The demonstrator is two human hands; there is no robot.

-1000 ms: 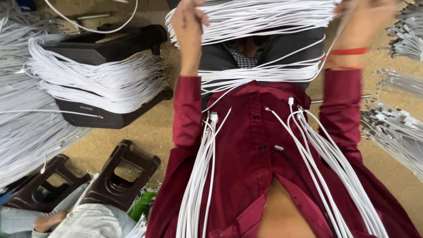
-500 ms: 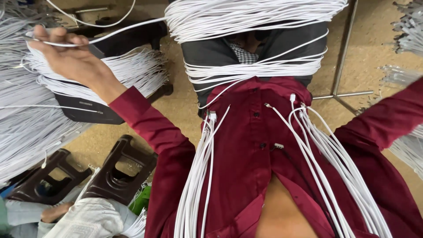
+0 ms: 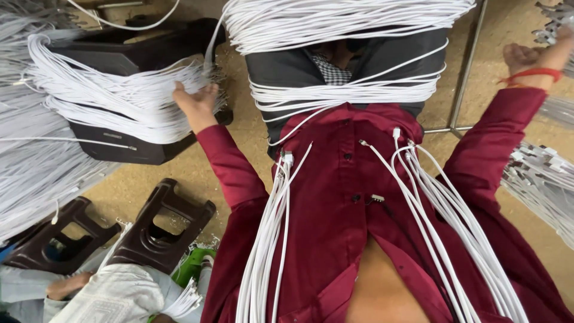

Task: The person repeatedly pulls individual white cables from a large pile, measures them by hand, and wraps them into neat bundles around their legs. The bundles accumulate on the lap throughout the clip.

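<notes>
White thin cables (image 3: 119, 96) lie draped in a thick bundle over a black plastic stool (image 3: 128, 51), where the left hand (image 3: 194, 101) is laid open-fingered, gripping nothing. Strands are best gathered evenly. The right hand (image 3: 526, 57), outstretched, is seen too little to tell its grip.

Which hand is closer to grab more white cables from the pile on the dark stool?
Probably the left. The left hand already rests on the white cables draped over the dark stool. The right hand is stretched far out the other way, near the metal stand, nowhere near that pile.
</notes>
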